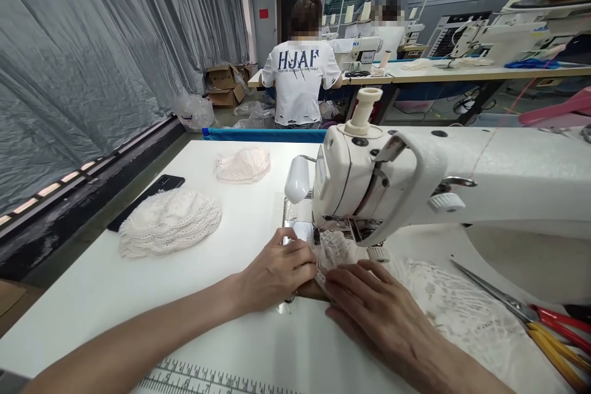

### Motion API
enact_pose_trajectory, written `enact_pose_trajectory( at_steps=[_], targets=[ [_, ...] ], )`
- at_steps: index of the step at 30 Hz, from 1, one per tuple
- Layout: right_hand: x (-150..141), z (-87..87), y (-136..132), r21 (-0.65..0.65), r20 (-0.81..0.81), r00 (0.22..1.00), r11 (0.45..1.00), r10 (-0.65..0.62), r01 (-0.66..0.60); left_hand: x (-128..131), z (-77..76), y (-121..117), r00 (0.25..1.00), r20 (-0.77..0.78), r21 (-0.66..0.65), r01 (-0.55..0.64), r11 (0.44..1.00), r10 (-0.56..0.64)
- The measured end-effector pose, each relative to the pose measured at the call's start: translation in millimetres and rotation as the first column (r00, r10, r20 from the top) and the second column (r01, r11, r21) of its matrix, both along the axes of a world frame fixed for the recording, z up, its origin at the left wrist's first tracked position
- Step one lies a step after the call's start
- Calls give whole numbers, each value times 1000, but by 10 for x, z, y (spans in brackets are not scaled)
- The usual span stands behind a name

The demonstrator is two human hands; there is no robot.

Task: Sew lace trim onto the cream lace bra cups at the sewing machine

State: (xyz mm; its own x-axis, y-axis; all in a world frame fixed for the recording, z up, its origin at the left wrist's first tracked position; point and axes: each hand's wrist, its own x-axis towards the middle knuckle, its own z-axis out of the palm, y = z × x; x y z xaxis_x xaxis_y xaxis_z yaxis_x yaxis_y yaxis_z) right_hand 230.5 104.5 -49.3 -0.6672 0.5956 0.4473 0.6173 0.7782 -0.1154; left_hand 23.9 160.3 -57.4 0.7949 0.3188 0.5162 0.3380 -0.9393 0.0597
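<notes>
Close in front of the sewing machine's needle area, both hands work at a piece of white lace fabric. My left hand has its fingers curled and pressed together on the lace's left edge beside the metal plate. Stretched out and flat, the fingers of my right hand rest on the fabric from the right. Between the hands a small brown patch shows, whose kind I cannot make out. The needle and presser foot are mostly hidden by the machine head. More patterned lace spreads right of my right hand.
Scissors with red handles lie at the right by yellow handles. Left on the table are stacked white lace pieces, a dark phone and a pale fabric piece. A ruler lies in front. Co-workers sit beyond.
</notes>
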Motion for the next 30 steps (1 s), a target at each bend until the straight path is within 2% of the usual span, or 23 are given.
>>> enact_pose_trajectory(
  at_steps=[4, 10, 18, 30],
  targets=[
    [11, 19, 13, 57, -22, 999, 997, 48, -47, -7, -15, 13, 997, 80, -8, -3, 1000, 4],
    [33, 3, 23, 28, 29, 999, 999, 40, -40, -7, 14, -8, 990, 141, -17, 8, 1000, -5],
    [21, 42, 15, 16, 87, 996, 1000, 24, -26, -12, 17, -9, 993, 116, -28, 3, 1000, 0],
    [41, 41, 11, 9, 146, 986, 997, 76, -79, -31, -30, -45, 996, -17, -66, -94, 993, 93]
  ],
)
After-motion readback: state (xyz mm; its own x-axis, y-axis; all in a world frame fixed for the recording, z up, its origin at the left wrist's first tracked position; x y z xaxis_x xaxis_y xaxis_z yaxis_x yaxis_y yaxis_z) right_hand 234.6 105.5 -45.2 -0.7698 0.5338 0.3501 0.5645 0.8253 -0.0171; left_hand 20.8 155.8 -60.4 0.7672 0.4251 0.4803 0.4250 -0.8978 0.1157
